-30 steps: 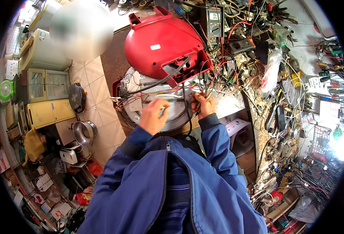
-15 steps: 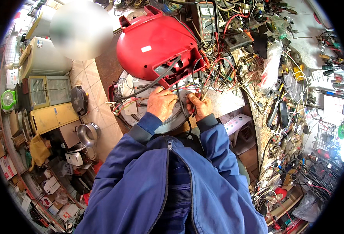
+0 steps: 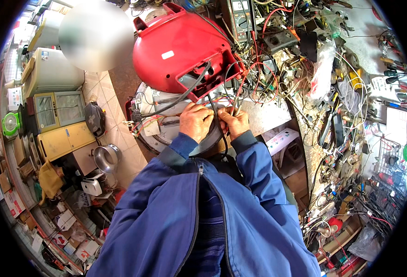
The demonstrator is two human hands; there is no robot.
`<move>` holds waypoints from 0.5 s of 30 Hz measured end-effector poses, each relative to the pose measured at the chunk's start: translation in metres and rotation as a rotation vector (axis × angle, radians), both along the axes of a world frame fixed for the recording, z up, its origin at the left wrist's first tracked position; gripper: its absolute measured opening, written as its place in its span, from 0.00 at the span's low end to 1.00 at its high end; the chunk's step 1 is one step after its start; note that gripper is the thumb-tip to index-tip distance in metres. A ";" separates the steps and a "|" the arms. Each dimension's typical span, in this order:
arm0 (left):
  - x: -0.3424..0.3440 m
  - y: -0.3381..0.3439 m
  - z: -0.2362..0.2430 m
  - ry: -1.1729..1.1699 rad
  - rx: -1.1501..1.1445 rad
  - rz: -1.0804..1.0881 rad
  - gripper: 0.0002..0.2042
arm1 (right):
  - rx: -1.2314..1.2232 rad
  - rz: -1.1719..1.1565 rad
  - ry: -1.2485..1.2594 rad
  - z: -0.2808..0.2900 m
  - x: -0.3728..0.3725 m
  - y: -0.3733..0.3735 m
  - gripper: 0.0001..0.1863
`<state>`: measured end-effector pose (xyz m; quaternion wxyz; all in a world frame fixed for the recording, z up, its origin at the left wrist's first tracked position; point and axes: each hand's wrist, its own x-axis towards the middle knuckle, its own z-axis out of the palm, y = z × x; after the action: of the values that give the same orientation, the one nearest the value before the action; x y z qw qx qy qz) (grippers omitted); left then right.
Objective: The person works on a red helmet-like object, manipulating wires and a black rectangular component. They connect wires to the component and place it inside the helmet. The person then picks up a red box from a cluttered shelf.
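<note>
A red plastic housing (image 3: 176, 51) lies on the bench in front of me, with an opening in its near end where a thick black cable (image 3: 180, 97) comes out. Thin coloured wires (image 3: 216, 100) run just beyond my fingers. My left hand (image 3: 196, 123) is closed, its fingertips curled by these wires; what it grips is hidden. Close beside it, my right hand (image 3: 234, 123) is pinched around something slim that I cannot make out. Another black cable (image 3: 215, 117) passes down between both hands. Beneath them sits a round grey metal part (image 3: 166, 142).
Past the housing stands a multimeter (image 3: 241, 21) with red and black leads. Tangled cables and parts (image 3: 277, 69) crowd the bench on the right. A steel pot (image 3: 106, 158) and a dark case (image 3: 94, 118) are on the tiled floor at left, near a yellow cabinet (image 3: 65, 140).
My hands have come closer together, the left shifting right and the right slightly left. The whole view has shifted a little; both hands stay closed near the wires.
</note>
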<state>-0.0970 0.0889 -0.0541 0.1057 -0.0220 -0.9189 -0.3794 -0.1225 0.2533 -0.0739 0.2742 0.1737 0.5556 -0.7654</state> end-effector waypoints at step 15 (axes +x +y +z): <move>0.006 -0.041 0.018 -0.060 -0.171 -0.156 0.08 | -0.108 0.051 -0.022 -0.001 0.002 0.002 0.06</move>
<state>-0.0912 0.0482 -0.0360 0.0458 -0.0911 -0.9461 -0.3073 -0.1208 0.2556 -0.0745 0.3087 0.1528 0.5149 -0.7850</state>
